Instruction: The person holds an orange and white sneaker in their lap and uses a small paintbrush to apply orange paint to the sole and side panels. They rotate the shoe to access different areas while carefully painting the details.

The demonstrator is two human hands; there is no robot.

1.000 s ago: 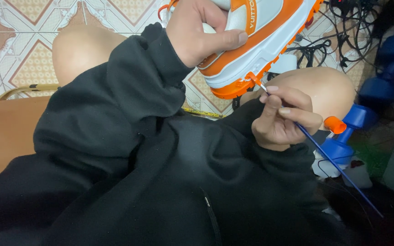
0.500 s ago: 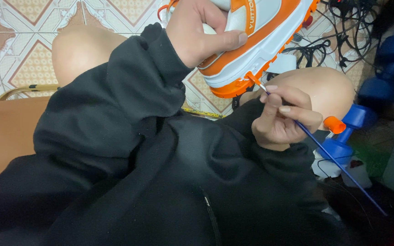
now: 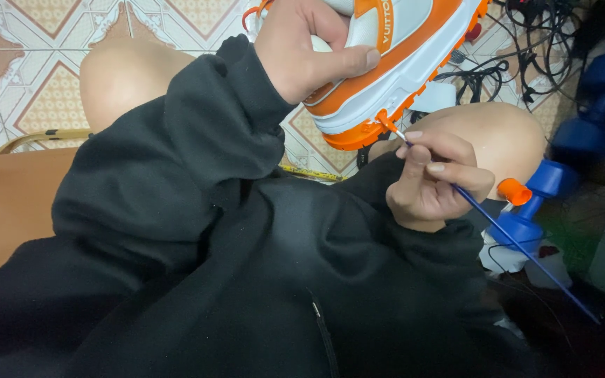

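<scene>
At the top centre of the frame, the left hand (image 3: 302, 45) wraps tightly around an orange-and-white sneaker (image 3: 393, 49), thumb pressed on its side. Just below, the right hand (image 3: 432, 178) pinches a thin blue-handled paintbrush (image 3: 519, 252), its tip touching the sneaker's orange sole edge. A blue dumbbell (image 3: 537, 203) lies at right.

Home: patterned floor tiles (image 3: 29, 42), dumbbells (image 3: 600, 98).

No packages, labels, signs or screens in view.
</scene>
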